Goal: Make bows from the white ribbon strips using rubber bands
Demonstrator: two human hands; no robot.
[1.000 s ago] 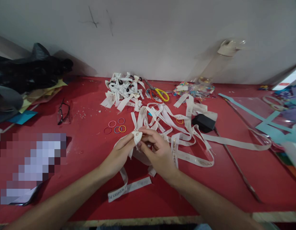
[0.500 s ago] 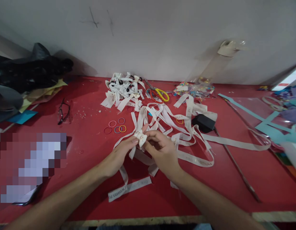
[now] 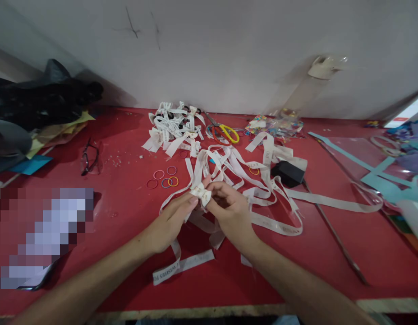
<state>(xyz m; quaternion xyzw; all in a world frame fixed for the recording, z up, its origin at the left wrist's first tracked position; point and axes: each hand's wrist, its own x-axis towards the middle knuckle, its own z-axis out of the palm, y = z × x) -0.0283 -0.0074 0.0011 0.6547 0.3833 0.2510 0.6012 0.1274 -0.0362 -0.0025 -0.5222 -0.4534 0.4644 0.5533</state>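
A small white ribbon bow (image 3: 201, 193) with printed marks is pinched between both hands above the middle of the red table (image 3: 127, 253). My left hand (image 3: 173, 219) grips its left side, thumb on the near face. The fingertips of my right hand (image 3: 231, 214) close on its right edge. Long printed white ribbon (image 3: 276, 225) lies in loops behind and to the right, and a cut piece (image 3: 183, 267) with lettering lies in front. Several coloured elastic bands (image 3: 171, 182) rest beyond my left hand. What sits behind the bow is hidden by my fingers.
Finished-looking ribbon bows (image 3: 175, 124) are heaped at the back, beside scissors (image 3: 225, 134) with red and yellow handles. A black block (image 3: 287, 174) and a thin rod (image 3: 340, 250) lie right. Glasses (image 3: 89, 158) and a blurred phone (image 3: 46, 271) are left.
The bow has turned slightly and spread, so more of its front and both loops show. Both hands keep hold of it, nearly in place.
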